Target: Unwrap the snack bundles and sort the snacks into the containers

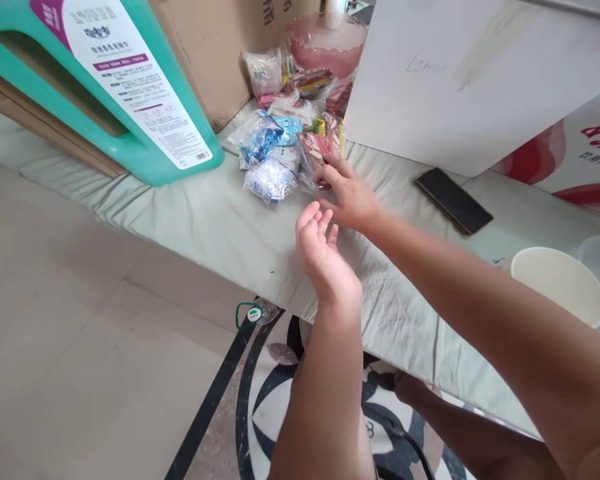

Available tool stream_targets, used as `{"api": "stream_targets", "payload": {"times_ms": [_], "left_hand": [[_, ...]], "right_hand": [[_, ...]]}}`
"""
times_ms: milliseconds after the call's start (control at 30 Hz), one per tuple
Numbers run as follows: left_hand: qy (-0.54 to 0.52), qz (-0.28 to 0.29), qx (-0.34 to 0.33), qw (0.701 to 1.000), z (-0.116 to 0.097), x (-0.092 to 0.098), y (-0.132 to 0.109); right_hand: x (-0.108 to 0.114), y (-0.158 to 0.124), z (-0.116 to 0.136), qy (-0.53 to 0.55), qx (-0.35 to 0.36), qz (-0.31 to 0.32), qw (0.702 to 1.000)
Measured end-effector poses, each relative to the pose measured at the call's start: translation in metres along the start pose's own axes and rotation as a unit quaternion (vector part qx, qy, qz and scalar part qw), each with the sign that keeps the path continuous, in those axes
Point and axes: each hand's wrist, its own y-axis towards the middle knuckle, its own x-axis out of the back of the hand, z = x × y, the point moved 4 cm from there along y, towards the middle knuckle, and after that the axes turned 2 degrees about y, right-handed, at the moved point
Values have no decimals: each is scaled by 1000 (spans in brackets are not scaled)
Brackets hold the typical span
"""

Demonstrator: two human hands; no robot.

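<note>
My left hand [320, 250] hovers palm-up over the pale cloth-covered table [205, 220], fingers loosely curled and apart, holding nothing. Just beyond it, my right hand [347, 193] reaches to the near edge of a pile of small plastic snack packets [285, 143], its fingers spread and touching a clear packet with red contents [313, 157]. A silvery clear packet [270, 181] and a blue packet [259, 140] lie to the left of that hand.
A big teal detergent jug [105, 87] lies at the left by cardboard boxes [215, 47]. A pink glass bowl [327, 41] stands behind the pile. A white board [475, 80], a black phone [453, 200] and a white paper bowl [557, 283] are at the right.
</note>
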Motion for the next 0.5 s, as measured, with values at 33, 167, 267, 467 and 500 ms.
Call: {"api": "stream_targets", "payload": {"times_ms": [33, 167, 267, 467, 500], "left_hand": [[-2, -1, -3, 1000, 0, 0, -1], [36, -5, -8, 999, 3, -2, 1], [75, -25, -16, 997, 5, 0, 4], [69, -70, -25, 995, 1, 2, 8], [59, -75, -28, 995, -1, 2, 8]], "right_hand": [[2, 0, -1, -7, -2, -12, 1000], [10, 28, -7, -6, -38, -82, 996], [12, 64, -11, -6, -109, -73, 991], [16, 111, 8, -10, -157, -8, 988], [16, 115, 14, 2, -142, 3, 990]]}}
